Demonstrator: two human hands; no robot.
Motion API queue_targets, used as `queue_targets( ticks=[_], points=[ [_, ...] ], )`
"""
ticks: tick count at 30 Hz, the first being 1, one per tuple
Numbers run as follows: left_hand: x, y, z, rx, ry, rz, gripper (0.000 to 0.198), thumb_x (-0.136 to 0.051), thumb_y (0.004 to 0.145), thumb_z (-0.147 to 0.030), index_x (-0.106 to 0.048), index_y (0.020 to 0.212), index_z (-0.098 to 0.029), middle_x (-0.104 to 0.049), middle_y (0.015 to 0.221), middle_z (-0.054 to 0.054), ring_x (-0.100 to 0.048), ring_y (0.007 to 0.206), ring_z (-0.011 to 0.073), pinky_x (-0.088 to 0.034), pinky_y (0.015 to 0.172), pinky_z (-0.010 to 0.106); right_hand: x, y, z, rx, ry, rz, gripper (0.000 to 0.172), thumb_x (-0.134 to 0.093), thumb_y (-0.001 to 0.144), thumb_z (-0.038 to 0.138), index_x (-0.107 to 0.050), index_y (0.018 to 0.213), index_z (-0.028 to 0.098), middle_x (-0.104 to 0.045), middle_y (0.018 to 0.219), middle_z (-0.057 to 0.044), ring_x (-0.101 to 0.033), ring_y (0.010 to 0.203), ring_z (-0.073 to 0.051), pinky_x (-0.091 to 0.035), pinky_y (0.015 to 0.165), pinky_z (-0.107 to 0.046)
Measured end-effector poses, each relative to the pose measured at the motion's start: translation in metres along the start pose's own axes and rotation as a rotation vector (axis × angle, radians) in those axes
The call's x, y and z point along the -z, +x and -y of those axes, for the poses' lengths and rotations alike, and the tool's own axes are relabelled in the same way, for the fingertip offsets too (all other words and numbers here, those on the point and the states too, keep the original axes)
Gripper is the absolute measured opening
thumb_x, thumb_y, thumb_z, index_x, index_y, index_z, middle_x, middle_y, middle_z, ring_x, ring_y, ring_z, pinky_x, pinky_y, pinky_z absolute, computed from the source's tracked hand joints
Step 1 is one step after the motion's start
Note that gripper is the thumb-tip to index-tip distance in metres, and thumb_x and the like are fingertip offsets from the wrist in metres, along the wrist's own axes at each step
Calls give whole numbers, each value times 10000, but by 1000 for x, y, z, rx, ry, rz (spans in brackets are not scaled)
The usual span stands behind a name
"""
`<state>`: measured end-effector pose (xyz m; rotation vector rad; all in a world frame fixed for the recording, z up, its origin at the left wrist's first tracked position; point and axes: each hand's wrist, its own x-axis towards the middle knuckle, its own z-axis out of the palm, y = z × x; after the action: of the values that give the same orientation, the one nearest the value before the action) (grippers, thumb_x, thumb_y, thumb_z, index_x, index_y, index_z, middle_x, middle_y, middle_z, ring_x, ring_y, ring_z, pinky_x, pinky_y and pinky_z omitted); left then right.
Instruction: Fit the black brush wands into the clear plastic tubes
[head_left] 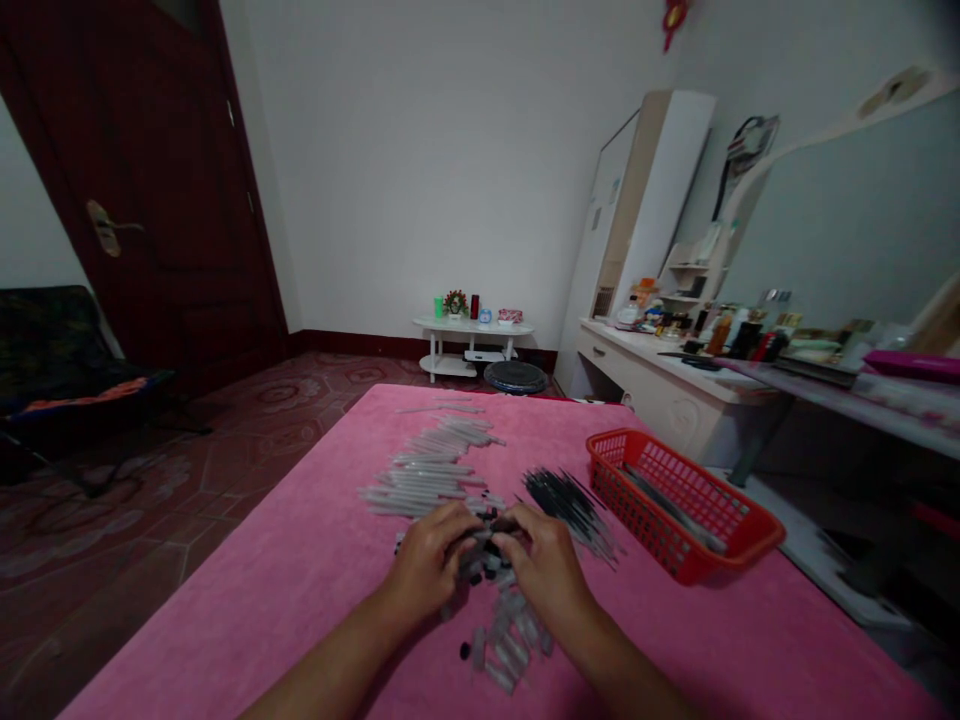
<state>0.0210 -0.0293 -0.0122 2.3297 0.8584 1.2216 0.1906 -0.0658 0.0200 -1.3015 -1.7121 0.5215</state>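
Observation:
My left hand (430, 560) and my right hand (546, 562) come close together over the pink cloth, fingers bent and tips pinched. Whatever lies between the fingertips is small, dark and pale, and too blurred to name. Just below and between them are loose small black pieces (490, 574) and clear, cap-like short tubes (512, 640). Beyond the left hand lies a pile of whitish translucent tubes (420, 478), like pen barrels. Thin dark rods with pale ends, like pen refills (566, 505), form a bundle past the right hand.
A red plastic basket (682, 570) holding a few thin rods stands on the right of the pink-covered table (247, 600). Further right is a white dresser (675, 375) crowded with bottles. A low white side table (472, 325) stands by the far wall, with a dark round stool (516, 376) before it.

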Motion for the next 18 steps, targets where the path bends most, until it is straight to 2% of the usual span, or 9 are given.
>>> queue_targets(
  ticks=[4,7,10,14,16,18],
  points=[
    [-2,-3,3,-59,77,-16,254,-452,863,-154,-637,1028,-208,-612,882,94,-584,806,186,-483,699,295,-4,-1,-4,-76,59,9,124,-500,761,133,-610,753,190,-637,685,-3,-576,639,-157,-422,580,-236],
    [-2,-4,1,-93,115,-5,273,-445,857,-137,-630,1046,-205,-612,899,100,-586,806,185,-486,699,289,-5,-2,-5,-56,-43,2,161,-463,813,170,-567,692,191,-593,628,7,-534,588,-139,-380,543,-218],
    [-3,-2,-2,-45,97,-16,264,-442,860,-138,-634,1033,-195,-616,896,96,-586,824,186,-483,720,291,-1,-1,-4,-16,-147,13,222,-426,867,210,-538,676,189,-575,633,3,-508,587,-129,-349,554,-216],
    [-3,2,-6,21,44,-43,214,-454,884,-192,-643,984,-177,-619,878,84,-577,847,185,-463,753,296,3,0,-3,46,-189,48,160,-463,866,232,-546,740,177,-593,714,-11,-513,658,-130,-333,592,-215],
    [-3,2,-6,12,23,-25,209,-455,888,-199,-642,977,-175,-617,867,79,-573,835,179,-453,744,290,3,0,-5,64,-206,67,206,-450,880,252,-540,712,173,-574,690,-5,-498,646,-125,-316,590,-218],
    [-2,2,-7,-9,14,6,217,-453,886,-192,-640,993,-176,-612,861,78,-568,820,176,-443,726,284,3,0,-7,38,-198,91,323,-401,913,309,-530,652,171,-535,621,8,-467,593,-115,-287,558,-222]
  ],
)
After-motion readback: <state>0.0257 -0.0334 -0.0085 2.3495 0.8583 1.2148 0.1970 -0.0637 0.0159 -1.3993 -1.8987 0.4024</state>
